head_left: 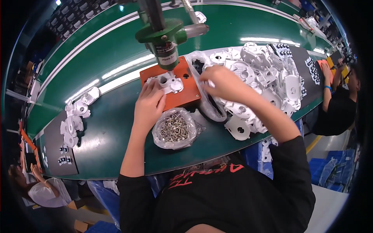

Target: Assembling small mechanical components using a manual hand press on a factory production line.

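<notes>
A: Where do we find the white part (173, 85)?
B: We place it on the orange block (179, 101), directly below the green driver (165, 48). Whether the driver's tip touches it, we cannot tell.

A: And the left hand (150, 99)?
B: We record its fingers closed on the left end of the white part, bent over the top, with the thumb at the near side.

A: The right hand (227, 83)?
B: We see it raised over a dark container lined with a clear bag (216, 113), just right of the block. Its fingers are bent inward. A bit of white shows at the tips; whether they grip it, we cannot tell.

A: What else do we note on the green surface (105, 136)?
B: Just in front of the block, screws (176, 127) fill an open plastic pouch (162, 143). To the right we log a large heap (268, 79) of white mouldings, piled at various angles. Well to the left, a row of similar mouldings (73, 123) lies along a black mat (54, 136).

A: Other persons?
B: We count two, both well apart from these hands: a co-worker in white (46, 191) at far left, another in black (337, 108) at far right.
</notes>
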Available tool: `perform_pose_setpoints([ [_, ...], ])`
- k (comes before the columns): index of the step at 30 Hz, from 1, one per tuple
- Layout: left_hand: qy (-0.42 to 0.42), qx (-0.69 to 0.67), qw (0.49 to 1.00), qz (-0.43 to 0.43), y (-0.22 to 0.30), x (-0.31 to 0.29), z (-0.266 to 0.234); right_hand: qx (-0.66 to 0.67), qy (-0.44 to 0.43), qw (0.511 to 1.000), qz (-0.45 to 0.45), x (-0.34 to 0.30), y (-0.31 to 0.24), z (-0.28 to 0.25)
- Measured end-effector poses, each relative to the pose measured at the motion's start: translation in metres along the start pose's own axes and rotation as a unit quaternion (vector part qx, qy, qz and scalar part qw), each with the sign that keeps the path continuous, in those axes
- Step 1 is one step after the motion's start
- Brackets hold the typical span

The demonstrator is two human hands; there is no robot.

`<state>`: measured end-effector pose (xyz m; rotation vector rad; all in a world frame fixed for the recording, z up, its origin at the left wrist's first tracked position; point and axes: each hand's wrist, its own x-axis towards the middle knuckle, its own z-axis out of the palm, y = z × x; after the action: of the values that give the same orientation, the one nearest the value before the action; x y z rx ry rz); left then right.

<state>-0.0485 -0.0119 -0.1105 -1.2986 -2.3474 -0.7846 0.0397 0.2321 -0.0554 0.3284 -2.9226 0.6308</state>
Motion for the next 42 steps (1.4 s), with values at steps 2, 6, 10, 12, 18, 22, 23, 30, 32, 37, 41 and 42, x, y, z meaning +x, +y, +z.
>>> perform_pose_setpoints([
  [2,0.008,-0.01,1.0,0.001,0.002,-0.001,0.0,-0.063,-0.011,0.997,0.034,0.022,0.024,0.003],
  [6,-0.016,-0.061,0.998,0.018,-0.007,0.002,0.002,-0.076,0.008,0.997,-0.012,0.056,0.077,0.04],
  [10,-0.019,-0.078,0.997,0.003,-0.007,-0.002,-0.002,-0.136,-0.104,0.985,0.0,0.084,0.072,0.057],
  [12,-0.011,-0.061,0.998,0.008,-0.006,-0.002,-0.001,-0.135,-0.129,0.98,0.076,0.088,0.065,0.054],
  [18,0.014,-0.069,0.997,0.03,-0.008,-0.003,0.004,-0.042,-0.086,0.994,0.06,0.084,0.091,0.057],
  [22,0.023,-0.061,0.997,0.028,-0.009,-0.006,0.001,-0.012,0.007,0.999,0.046,0.078,0.064,0.027],
  [23,0.022,-0.06,0.998,0.025,-0.009,-0.007,0.001,0.003,0.0,0.999,0.045,0.078,0.064,0.019],
  [30,0.017,-0.061,0.998,0.015,-0.008,-0.005,0.005,0.326,-0.055,0.937,0.11,0.07,0.035,0.022],
  [32,0.016,-0.063,0.998,0.011,-0.006,-0.004,0.006,0.362,-0.019,0.926,0.109,0.072,0.034,0.034],
  [37,0.012,-0.079,0.997,0.007,-0.007,-0.004,0.004,0.36,0.013,0.922,0.143,0.069,0.015,0.049],
  [41,0.01,-0.073,0.997,0.0,-0.008,-0.005,0.004,0.3,0.06,0.95,0.065,0.063,0.018,0.07],
  [42,0.013,-0.074,0.997,0.002,-0.008,-0.005,0.004,0.276,0.071,0.957,0.047,0.061,0.015,0.07],
])
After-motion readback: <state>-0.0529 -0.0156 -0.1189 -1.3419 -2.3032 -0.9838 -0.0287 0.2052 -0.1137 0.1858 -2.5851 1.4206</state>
